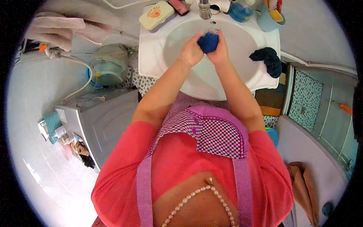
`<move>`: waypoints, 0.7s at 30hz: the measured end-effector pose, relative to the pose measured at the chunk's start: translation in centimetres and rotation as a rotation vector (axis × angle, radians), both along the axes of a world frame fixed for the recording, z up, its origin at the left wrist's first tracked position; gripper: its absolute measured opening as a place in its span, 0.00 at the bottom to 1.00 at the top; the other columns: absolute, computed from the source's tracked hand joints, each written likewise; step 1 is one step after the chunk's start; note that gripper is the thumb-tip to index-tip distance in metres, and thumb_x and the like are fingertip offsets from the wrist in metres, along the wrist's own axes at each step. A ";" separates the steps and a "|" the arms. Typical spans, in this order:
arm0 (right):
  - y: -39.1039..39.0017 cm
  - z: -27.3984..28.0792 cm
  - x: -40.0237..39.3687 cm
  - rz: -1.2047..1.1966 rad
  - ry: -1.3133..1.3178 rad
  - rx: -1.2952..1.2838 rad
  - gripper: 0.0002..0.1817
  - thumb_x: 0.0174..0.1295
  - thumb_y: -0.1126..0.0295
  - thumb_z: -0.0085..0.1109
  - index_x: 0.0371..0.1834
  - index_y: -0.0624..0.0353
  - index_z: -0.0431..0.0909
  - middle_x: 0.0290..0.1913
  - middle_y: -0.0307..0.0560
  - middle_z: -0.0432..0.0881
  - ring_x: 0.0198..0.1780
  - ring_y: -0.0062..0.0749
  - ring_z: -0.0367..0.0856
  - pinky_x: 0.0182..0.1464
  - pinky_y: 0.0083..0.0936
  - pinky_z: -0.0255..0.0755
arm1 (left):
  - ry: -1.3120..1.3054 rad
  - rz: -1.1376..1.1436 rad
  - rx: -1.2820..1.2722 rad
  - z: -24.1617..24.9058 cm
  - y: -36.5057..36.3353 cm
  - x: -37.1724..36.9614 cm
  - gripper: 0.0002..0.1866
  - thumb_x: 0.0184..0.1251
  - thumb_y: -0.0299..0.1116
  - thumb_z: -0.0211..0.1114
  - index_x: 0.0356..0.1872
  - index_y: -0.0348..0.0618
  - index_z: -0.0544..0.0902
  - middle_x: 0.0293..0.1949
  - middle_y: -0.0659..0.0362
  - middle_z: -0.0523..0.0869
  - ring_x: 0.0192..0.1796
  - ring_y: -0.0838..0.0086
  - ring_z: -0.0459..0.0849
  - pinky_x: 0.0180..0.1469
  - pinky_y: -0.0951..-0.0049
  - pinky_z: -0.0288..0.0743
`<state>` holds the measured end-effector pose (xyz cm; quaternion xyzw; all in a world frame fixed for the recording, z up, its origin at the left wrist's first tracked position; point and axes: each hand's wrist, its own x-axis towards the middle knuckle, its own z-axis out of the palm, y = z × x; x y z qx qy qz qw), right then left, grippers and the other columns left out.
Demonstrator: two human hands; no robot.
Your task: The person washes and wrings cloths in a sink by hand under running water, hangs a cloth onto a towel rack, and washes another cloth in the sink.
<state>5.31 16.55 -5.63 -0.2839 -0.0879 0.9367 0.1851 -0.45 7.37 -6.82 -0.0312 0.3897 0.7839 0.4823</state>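
A deep-blue wadded cloth (208, 42), rough-textured and rounded, is held between my two hands over the white sink basin (242, 49), just below the faucet (205, 10). My left hand (192, 50) grips its left side with the fingers curled behind it. On the other side, my right hand (220, 49) presses against the cloth, thumb and fingers around its edge. Whether water is running over it is hard to make out. A dark, damp-looking bunched cloth (269, 62) lies on the sink's right rim, apart from my hands.
On the sink's back rim are a soap box (157, 16), a pink-and-black brush (179, 6), a bottle with blue liquid (242, 12) and a blue cup (270, 22) holding brushes. A grey washing machine (109, 123) stands left, with towels (56, 30) hanging above.
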 end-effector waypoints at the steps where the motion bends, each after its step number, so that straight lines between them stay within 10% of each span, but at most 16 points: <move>1: 0.8 -0.9 -0.6 0.011 0.017 -0.046 0.17 0.65 0.54 0.43 0.40 0.57 0.73 0.35 0.44 0.77 0.35 0.36 0.77 0.42 0.32 0.73 | 0.263 -0.134 -0.068 1.6 0.0 0.3 0.42 0.59 0.51 0.60 0.65 0.34 0.52 0.59 0.47 0.65 0.61 0.62 0.65 0.64 0.64 0.56; 5: 3.2 -1.2 -3.1 0.056 -0.063 0.092 0.18 0.66 0.55 0.41 0.41 0.60 0.73 0.35 0.45 0.78 0.38 0.36 0.77 0.46 0.34 0.72 | 0.763 -0.214 -0.519 3.3 0.8 0.5 0.46 0.52 0.45 0.68 0.66 0.35 0.51 0.61 0.47 0.63 0.63 0.64 0.63 0.65 0.65 0.56; 9: 2.9 2.9 -3.5 0.140 0.232 0.025 0.18 0.67 0.58 0.43 0.48 0.61 0.70 0.43 0.47 0.77 0.46 0.36 0.74 0.54 0.34 0.68 | 0.506 0.129 -0.237 3.2 2.4 -1.3 0.46 0.47 0.30 0.71 0.66 0.41 0.52 0.53 0.50 0.71 0.58 0.60 0.69 0.62 0.61 0.62; 12: 3.7 4.4 -2.0 0.248 0.172 0.262 0.19 0.68 0.60 0.41 0.52 0.63 0.68 0.47 0.48 0.76 0.48 0.37 0.74 0.55 0.32 0.67 | 0.373 -0.026 0.014 3.8 2.4 -2.4 0.36 0.47 0.21 0.66 0.61 0.40 0.60 0.49 0.52 0.73 0.52 0.61 0.74 0.57 0.59 0.69; 15: 4.7 7.3 -0.5 0.459 -0.109 0.840 0.19 0.65 0.66 0.44 0.56 0.63 0.66 0.51 0.52 0.73 0.52 0.41 0.73 0.57 0.32 0.65 | 0.111 -0.221 0.170 4.3 3.1 -3.6 0.29 0.46 0.14 0.62 0.53 0.39 0.67 0.46 0.52 0.76 0.46 0.62 0.78 0.50 0.58 0.75; 18: 7.8 6.2 0.4 0.198 -0.257 2.220 0.23 0.57 0.73 0.50 0.58 0.62 0.64 0.56 0.56 0.69 0.57 0.45 0.69 0.58 0.32 0.64 | 0.115 -0.291 0.193 5.5 3.7 -2.6 0.23 0.45 0.13 0.62 0.46 0.39 0.72 0.43 0.54 0.77 0.45 0.66 0.79 0.47 0.62 0.76; 21: 8.6 9.5 2.8 0.306 -0.145 2.471 0.32 0.47 0.78 0.54 0.61 0.57 0.62 0.58 0.59 0.66 0.61 0.50 0.64 0.58 0.34 0.63 | 0.103 -0.371 0.065 5.3 3.8 -2.9 0.21 0.46 0.14 0.62 0.44 0.42 0.74 0.42 0.56 0.79 0.44 0.69 0.79 0.43 0.67 0.76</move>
